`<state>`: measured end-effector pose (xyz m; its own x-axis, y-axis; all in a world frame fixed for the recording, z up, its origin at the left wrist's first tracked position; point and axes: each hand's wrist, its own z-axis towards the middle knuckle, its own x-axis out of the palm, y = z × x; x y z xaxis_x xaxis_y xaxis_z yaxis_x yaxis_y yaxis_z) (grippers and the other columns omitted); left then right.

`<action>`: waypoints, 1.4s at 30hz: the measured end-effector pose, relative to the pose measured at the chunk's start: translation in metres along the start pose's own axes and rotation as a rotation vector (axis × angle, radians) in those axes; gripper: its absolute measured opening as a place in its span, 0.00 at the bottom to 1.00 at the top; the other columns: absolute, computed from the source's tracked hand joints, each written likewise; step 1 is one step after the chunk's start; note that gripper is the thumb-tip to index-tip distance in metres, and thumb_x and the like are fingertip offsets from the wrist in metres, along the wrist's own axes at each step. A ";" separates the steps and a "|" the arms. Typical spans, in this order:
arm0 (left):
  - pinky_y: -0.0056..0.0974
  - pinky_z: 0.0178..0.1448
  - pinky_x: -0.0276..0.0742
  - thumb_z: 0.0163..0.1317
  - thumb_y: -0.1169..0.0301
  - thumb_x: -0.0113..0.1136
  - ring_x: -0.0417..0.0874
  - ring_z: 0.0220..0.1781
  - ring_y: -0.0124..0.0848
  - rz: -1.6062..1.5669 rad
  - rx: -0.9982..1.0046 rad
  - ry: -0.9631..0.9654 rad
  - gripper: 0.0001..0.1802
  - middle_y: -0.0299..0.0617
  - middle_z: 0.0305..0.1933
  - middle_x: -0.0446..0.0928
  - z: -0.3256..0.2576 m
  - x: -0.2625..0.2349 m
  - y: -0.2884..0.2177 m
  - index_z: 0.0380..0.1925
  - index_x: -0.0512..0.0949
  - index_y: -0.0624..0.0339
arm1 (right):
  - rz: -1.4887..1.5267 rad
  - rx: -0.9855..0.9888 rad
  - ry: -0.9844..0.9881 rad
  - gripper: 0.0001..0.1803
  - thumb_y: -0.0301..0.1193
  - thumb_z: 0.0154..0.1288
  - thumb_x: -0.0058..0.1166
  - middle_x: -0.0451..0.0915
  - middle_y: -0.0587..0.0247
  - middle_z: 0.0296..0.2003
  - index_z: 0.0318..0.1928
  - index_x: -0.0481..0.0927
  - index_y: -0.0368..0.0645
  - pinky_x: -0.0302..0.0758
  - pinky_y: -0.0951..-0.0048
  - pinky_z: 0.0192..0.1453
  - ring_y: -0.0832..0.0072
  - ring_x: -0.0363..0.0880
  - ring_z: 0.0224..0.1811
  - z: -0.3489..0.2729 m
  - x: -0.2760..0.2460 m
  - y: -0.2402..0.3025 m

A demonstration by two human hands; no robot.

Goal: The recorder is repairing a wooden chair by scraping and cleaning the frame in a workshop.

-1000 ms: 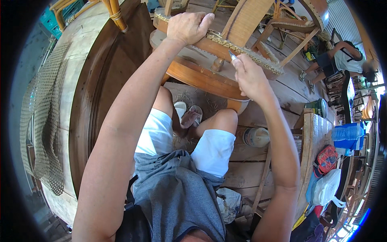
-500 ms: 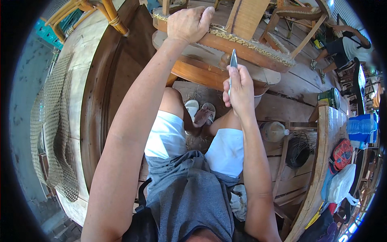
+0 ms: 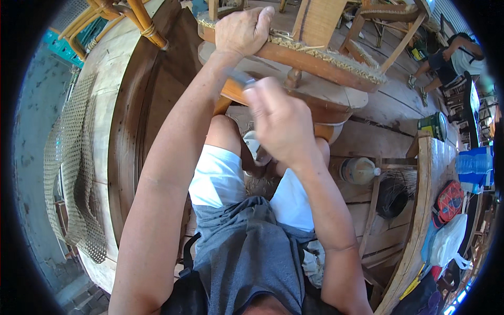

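A wooden chair frame (image 3: 331, 66) with a braided straw edging (image 3: 315, 50) along its rim lies across the space in front of my knees. My left hand (image 3: 242, 32) is closed over its left part, fingers curled on the far side. My right hand (image 3: 281, 118), smeared by motion, grips a knife (image 3: 240, 77) whose blurred blade points up and left, close to my left wrist in the picture. Whether the blade touches anything I cannot tell. Under the frame sits a rounded wooden piece (image 3: 344, 98) with a pale top.
A brown wooden panel (image 3: 126, 110) and a netted mesh (image 3: 68, 173) are at my left. To the right stand a plastic jug (image 3: 359, 171), a black basket (image 3: 391, 198) and a wooden bench (image 3: 420, 210) bearing bags. Another person (image 3: 462, 58) sits at the far right.
My right hand has swung left and nearer to me with the knife, away from the frame's middle. The left hand stays on the frame. The other person's arm has shifted.
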<state>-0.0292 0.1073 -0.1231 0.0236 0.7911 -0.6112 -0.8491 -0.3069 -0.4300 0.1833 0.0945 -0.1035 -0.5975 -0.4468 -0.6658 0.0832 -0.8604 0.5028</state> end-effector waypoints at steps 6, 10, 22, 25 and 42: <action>0.53 0.37 0.80 0.73 0.48 0.41 0.85 0.31 0.51 -0.030 0.030 -0.020 0.26 0.50 0.24 0.82 0.000 0.004 -0.006 0.30 0.85 0.47 | 0.752 0.915 -0.061 0.16 0.38 0.81 0.39 0.71 0.67 0.24 0.49 0.73 0.36 0.65 0.78 0.14 0.83 0.68 0.14 -0.014 -0.008 -0.036; 0.54 0.37 0.79 0.73 0.49 0.41 0.85 0.32 0.51 -0.012 0.022 -0.016 0.25 0.50 0.25 0.82 -0.001 0.002 -0.002 0.30 0.85 0.47 | 0.779 0.881 -0.102 0.16 0.37 0.81 0.40 0.71 0.67 0.24 0.48 0.73 0.35 0.63 0.78 0.13 0.83 0.67 0.13 -0.013 0.005 -0.039; 0.55 0.38 0.78 0.74 0.49 0.40 0.84 0.33 0.53 -0.029 -0.005 0.026 0.25 0.50 0.26 0.82 -0.002 -0.004 -0.004 0.28 0.82 0.48 | 0.365 0.755 -0.118 0.12 0.34 0.79 0.44 0.79 0.60 0.26 0.48 0.76 0.39 0.77 0.69 0.24 0.72 0.80 0.21 0.025 -0.042 -0.033; 0.49 0.39 0.79 0.76 0.50 0.37 0.85 0.33 0.48 0.080 0.014 0.026 0.25 0.41 0.27 0.83 -0.001 -0.004 -0.005 0.31 0.83 0.46 | -0.197 0.428 -0.095 0.10 0.30 0.75 0.46 0.83 0.51 0.31 0.52 0.76 0.44 0.81 0.56 0.40 0.53 0.85 0.35 0.019 -0.049 -0.046; 0.54 0.34 0.77 0.74 0.58 0.44 0.82 0.29 0.54 -0.164 0.108 -0.078 0.20 0.52 0.25 0.81 -0.002 -0.009 -0.008 0.28 0.78 0.55 | -1.157 -0.095 0.558 0.11 0.29 0.67 0.50 0.87 0.53 0.33 0.40 0.87 0.43 0.84 0.61 0.43 0.60 0.89 0.39 0.101 -0.079 -0.007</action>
<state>-0.0215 0.1019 -0.1152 0.1284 0.8659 -0.4835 -0.8888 -0.1158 -0.4435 0.1496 0.1609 0.0011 0.0509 0.5451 -0.8368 -0.1867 -0.8179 -0.5442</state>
